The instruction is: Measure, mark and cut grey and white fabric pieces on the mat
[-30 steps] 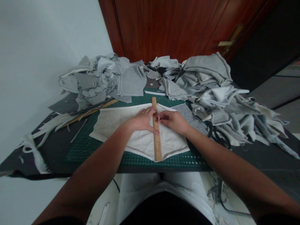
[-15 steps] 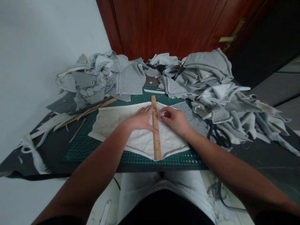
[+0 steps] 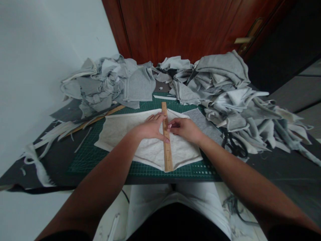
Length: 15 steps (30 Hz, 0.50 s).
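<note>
A wooden ruler (image 3: 168,157) lies lengthwise across a piece of off-white fabric (image 3: 120,129), which is spread on the green cutting mat (image 3: 85,155). My left hand (image 3: 152,128) presses on the ruler with spread fingers, thumb lower down and fingertips higher up along it. Beside the ruler's right edge, my right hand (image 3: 185,129) is closed in a pinch on what looks like a small pink piece of tailor's chalk (image 3: 169,126), mostly hidden by the fingertips. Under the fabric's right side, a grey fabric piece (image 3: 204,122) sticks out.
Heaps of grey fabric scraps stand at the back left (image 3: 107,80) and back right (image 3: 220,73). Black scissors (image 3: 234,145) lie right of the mat. At the left are a long wooden strip (image 3: 94,121) and white fabric strips (image 3: 37,164). A wooden door (image 3: 175,30) rises behind.
My right hand has shifted slightly toward me and left, bringing its pinched fingertips up to the ruler's edge. My left hand, the ruler and the fabric have stayed put.
</note>
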### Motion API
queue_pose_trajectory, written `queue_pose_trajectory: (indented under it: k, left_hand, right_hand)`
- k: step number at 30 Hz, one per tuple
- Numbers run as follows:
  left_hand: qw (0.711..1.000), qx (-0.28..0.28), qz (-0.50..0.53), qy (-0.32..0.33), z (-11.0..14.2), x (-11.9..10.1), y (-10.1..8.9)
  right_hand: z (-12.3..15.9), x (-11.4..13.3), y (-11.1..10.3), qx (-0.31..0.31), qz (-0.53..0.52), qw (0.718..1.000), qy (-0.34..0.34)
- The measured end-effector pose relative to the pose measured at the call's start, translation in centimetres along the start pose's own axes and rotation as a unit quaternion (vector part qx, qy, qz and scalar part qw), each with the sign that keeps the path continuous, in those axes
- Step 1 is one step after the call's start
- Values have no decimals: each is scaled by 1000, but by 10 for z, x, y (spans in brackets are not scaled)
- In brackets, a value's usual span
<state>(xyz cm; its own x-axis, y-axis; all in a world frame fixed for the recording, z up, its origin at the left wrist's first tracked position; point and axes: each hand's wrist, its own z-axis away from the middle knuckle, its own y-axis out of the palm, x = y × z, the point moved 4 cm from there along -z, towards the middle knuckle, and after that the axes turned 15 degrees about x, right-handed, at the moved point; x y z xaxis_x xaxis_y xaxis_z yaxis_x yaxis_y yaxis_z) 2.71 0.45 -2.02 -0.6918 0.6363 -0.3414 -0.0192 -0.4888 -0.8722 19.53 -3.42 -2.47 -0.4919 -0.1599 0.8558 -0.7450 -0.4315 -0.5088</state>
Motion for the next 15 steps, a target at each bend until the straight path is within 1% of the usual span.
queue_pose_trajectory:
  k: [2,7,10,13,15]
  left_hand:
    - [1000,0,-3,4,-1,1,1]
    - [1000,-4,1,6,-2,3,2]
    - [1000,-11,0,13,-1,2,1]
    - [1000,-10,0,13,0,1,0]
    - [1000,-6,2,10,1,0,0]
  right_hand:
    - [-1,0,-1,-2,6,1000,-3]
    - [4,5,-4,-2,73,997,-33]
    - [5,7,-5,-13,73,996,-51]
    - [5,3,-4,-14,24,999,-28]
    - [5,-1,-3,-12,-61,998,-22]
